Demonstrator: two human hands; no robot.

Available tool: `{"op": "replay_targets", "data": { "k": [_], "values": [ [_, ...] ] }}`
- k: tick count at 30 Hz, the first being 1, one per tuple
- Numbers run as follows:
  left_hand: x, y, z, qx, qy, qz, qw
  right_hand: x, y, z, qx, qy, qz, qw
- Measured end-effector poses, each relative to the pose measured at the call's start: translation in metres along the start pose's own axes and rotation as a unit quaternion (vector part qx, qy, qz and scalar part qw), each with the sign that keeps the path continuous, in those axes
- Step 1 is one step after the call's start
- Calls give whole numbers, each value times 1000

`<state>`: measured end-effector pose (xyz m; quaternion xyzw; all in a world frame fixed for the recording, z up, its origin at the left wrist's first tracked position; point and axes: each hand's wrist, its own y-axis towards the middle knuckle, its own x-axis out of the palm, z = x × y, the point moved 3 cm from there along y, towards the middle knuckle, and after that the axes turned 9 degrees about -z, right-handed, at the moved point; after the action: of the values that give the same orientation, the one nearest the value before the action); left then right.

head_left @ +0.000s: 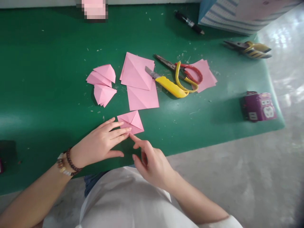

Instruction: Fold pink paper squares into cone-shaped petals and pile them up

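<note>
A small folded pink paper square (136, 122) with crossing creases lies flat near the table's front edge. Across its left part rest the spread fingers of my left hand (102, 142), which wears beaded bracelets (64, 164) at the wrist. My right hand (153, 161) touches the paper's lower edge with an outstretched index finger, close to the left fingertips; its thumb stands apart and its other fingers curl under. Beyond the paper are creased pink sheets (136, 71) in a loose stack. Folded pink paper pieces (103, 77) lie to the left of that stack.
A yellow utility knife (171, 86) overlaps the sheets, beside scissors (190, 71) with red and yellow handles on more pink paper (207, 76). Farther off are a pen (189, 22), a striped box (223, 15), pliers (249, 49) and a purple box (260, 106) on the green table (59, 38).
</note>
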<state>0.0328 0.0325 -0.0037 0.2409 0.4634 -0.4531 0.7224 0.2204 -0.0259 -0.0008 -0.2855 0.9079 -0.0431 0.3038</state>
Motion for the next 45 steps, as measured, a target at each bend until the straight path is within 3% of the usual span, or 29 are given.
{"op": "replay_targets", "data": {
  "k": [6,12,16,20,25,30,45],
  "values": [
    [-1,0,-1,-10,-15,-5,1000,-9,-1,7,66,2,26,997],
    [-1,-1,-1,-8,-14,-4,1000,-27,-8,21,98,2,91,991],
    [2,-2,-2,-2,1,-9,1000,-36,-9,25,55,-32,147,987],
    [2,-2,-3,-1,1,-13,1000,-38,8,21,-34,-153,223,962],
    [1,-1,-3,-17,-18,-29,999,-26,32,21,-54,-301,195,932],
    [0,0,-3,-49,-39,-21,998,-15,33,18,-73,-361,182,912],
    [-3,1,-1,-41,-44,-2,998,10,43,-2,-119,-278,114,946]
  ]
}}
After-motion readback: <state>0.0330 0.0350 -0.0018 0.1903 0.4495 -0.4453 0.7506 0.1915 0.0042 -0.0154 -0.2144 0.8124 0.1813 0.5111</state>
